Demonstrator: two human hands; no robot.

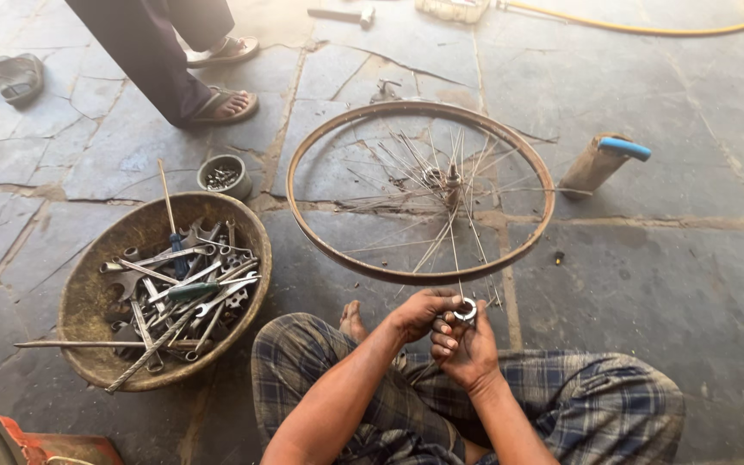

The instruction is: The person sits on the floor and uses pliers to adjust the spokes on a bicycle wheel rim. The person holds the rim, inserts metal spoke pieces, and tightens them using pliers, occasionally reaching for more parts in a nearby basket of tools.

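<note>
I see my left hand [419,312] and right hand [465,349] close together just above my checked-cloth lap, fingers pinched on a small round metal spoke tool [466,310] fitted to a thin steel spoke [454,250]. The spoke belongs to a rusty round metal bicycle rim [303,232] lying flat on the grey stone floor [665,284] — its near edge touches my left knuckles. A wide worn metal basin [79,301] of spanners sits just left.
</note>
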